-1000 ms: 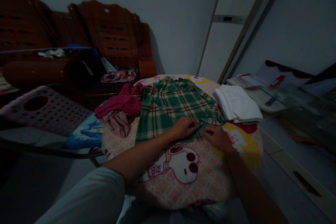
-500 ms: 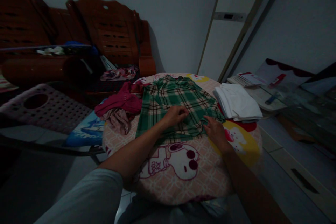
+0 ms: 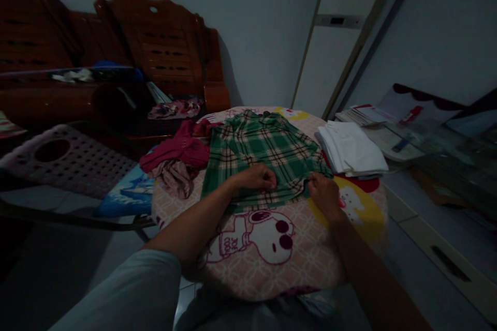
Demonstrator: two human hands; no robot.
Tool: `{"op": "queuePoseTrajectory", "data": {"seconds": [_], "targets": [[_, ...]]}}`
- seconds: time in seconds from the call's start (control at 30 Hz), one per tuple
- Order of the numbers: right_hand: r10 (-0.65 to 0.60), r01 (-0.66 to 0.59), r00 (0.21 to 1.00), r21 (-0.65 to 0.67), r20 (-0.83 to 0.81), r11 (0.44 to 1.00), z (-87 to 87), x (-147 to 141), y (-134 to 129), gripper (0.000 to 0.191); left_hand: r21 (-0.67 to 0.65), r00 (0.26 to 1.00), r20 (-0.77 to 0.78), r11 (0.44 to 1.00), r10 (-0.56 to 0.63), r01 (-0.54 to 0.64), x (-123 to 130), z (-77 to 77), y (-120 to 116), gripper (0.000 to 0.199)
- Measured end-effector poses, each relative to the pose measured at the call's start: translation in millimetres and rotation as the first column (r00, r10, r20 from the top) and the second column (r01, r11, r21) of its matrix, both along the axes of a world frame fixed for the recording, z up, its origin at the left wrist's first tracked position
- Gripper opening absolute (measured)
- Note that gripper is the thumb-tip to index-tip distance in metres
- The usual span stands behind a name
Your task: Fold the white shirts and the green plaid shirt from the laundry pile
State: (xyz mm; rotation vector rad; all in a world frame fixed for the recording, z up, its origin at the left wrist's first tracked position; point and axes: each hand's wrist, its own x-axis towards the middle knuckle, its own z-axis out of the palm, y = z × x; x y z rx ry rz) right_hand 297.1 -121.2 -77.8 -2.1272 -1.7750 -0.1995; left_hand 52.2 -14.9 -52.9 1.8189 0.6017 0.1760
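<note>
A green plaid shirt (image 3: 260, 145) lies spread over a round table covered by a patterned cloth (image 3: 310, 264). On its near middle part rests my left hand (image 3: 256, 178), fingers curled in and pinched down at the fabric. My right hand (image 3: 324, 192) grips the shirt's right-hand edge between thumb and fingers. Creases run through the cloth between the two hands. The shirt's collar end points away from me.
Left of the shirt is a crumpled magenta garment (image 3: 182, 145). A folded white stack (image 3: 351, 150) sits at the table's right. Beyond stand a wooden sofa (image 3: 163, 46), a pink woven chair (image 3: 89, 160) at left and a glass-topped cabinet (image 3: 446, 150) at right.
My right hand has closed on the shirt's edge and moved slightly outward. My left hand has come a little nearer to me. Folds at the shirt's near right have flattened.
</note>
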Motion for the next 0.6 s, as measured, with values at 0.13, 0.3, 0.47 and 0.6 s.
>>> {"op": "queuePoseTrajectory", "data": {"seconds": [0.13,0.3,0.47,0.6], "targets": [[-0.007,0.008,0.999,-0.035,0.043,0.999,3.2,12.9,-8.3,0.020,-0.108,0.984,-0.006,0.978,-0.178,0.176,-0.7,1.5,-6.3,0.027],[-0.029,0.035,0.997,-0.075,0.074,0.997,5.6,19.6,-12.4,0.018,-0.074,0.980,0.016,0.977,-0.199,0.200,9.4,-5.5,-15.0,0.026],[-0.025,0.039,0.995,0.140,-0.100,0.989,12.1,17.8,2.2,0.026,0.122,0.985,0.048,0.980,-0.164,0.158,22.8,-9.4,-22.3,0.023],[0.169,-0.117,0.918,0.161,-0.360,0.980,24.3,13.8,36.7,0.031,0.256,0.976,0.060,0.948,-0.209,0.187,27.3,-11.6,-24.1,0.022]]}}
